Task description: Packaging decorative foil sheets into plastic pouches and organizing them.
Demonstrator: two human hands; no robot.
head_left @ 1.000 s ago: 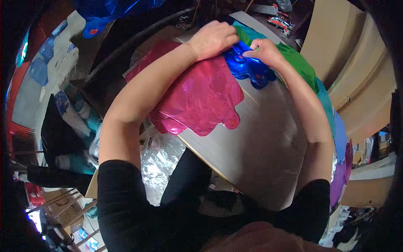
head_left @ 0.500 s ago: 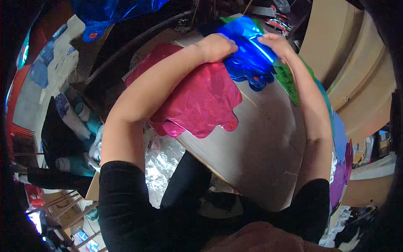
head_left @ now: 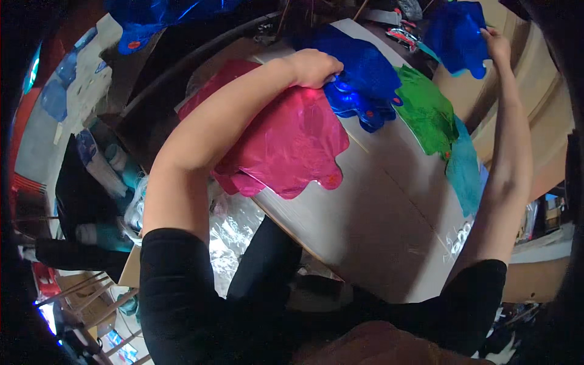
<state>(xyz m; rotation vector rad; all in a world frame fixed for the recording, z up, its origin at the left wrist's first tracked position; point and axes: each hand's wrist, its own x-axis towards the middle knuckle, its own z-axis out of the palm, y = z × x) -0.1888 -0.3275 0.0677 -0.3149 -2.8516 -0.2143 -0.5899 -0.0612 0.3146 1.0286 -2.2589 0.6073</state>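
Scalloped blue foil sheet gripped by right hand, layered blue foil pile touched by left hand, left grip indeterminable

The right hand has swung a blue foil sheet rightward.

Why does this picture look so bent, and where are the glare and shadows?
Head view: the fisheye lens seems to bow the cardboard at right, and the corners go black; head view: glare whitens crumpled clear plastic at lower left, with smaller glints on the blue foil; head view: soft shadow darkens the tabletop's middle.
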